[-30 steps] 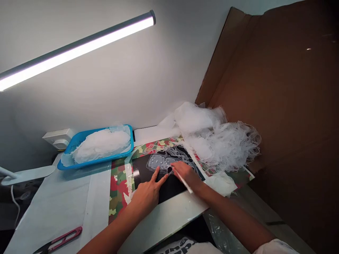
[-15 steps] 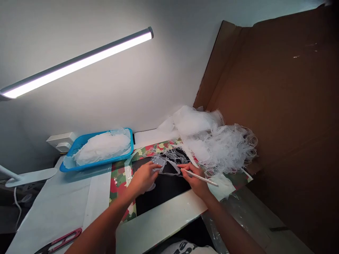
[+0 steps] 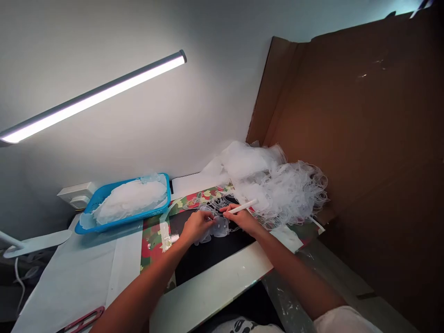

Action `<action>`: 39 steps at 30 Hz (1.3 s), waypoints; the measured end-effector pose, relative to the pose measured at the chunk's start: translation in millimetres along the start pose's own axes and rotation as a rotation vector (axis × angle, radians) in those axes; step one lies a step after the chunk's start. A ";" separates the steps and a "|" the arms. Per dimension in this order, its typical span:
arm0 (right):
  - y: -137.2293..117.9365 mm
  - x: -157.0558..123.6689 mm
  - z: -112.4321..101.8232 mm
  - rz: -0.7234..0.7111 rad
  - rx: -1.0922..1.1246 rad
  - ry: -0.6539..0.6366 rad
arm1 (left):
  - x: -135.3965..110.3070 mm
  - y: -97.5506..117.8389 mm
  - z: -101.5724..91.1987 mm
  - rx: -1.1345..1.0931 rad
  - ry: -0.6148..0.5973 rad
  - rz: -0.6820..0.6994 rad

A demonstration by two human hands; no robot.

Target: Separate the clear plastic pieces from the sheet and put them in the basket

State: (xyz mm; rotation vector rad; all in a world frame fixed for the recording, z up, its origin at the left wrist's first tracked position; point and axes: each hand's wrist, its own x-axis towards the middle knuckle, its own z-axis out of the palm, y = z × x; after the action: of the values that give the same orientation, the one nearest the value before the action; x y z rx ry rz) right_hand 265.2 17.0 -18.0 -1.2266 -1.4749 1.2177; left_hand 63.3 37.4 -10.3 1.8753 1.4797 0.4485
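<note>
My left hand (image 3: 197,225) and my right hand (image 3: 240,218) meet over a black mat (image 3: 211,252) on a camouflage-patterned sheet (image 3: 154,238). Both pinch a clear plastic cut-out piece (image 3: 218,228) lifted a little off the mat. My right hand also holds a thin white stick tool (image 3: 242,207), pointing up and to the right. A web of clear leftover film (image 3: 215,203) lies just behind the hands.
A blue tray (image 3: 104,223) of clear pieces stands at the back left. A heap of white film scraps (image 3: 277,185) lies at the right against a brown cardboard wall (image 3: 364,129). Red snips (image 3: 83,320) lie near left. A lamp bar (image 3: 93,97) hangs overhead.
My left hand left the flat mat and took hold of the clear piece; both hands lifted it. The white stick swung from pointing down-right to up-right.
</note>
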 end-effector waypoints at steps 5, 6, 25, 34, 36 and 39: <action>2.0 15.9 5.0 0.014 -0.017 -0.076 | -17.5 7.7 3.9 0.151 0.104 0.017; 3.6 17.2 6.0 -0.013 -0.052 -0.055 | -22.3 7.5 5.6 0.177 0.133 0.037; 16.1 18.3 3.6 -0.141 -0.349 0.136 | -135.0 -48.4 -8.1 -0.547 0.864 0.004; -31.0 -15.5 21.6 -0.272 -0.040 -0.123 | -108.2 -30.6 -9.0 -1.068 0.292 -0.217; -33.7 -19.2 32.3 -0.217 -0.036 -0.244 | -105.5 -32.6 -7.9 -1.031 0.266 -0.212; -28.2 -17.1 42.1 -0.147 -0.025 -0.306 | -102.4 -38.4 -10.1 -0.885 0.222 -0.177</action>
State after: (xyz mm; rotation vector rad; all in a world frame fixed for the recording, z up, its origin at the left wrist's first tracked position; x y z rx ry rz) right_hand 222.5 -8.0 2.2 -0.9577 -1.7735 1.3326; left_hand 0.1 -52.3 -15.1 1.0096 1.2544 1.0460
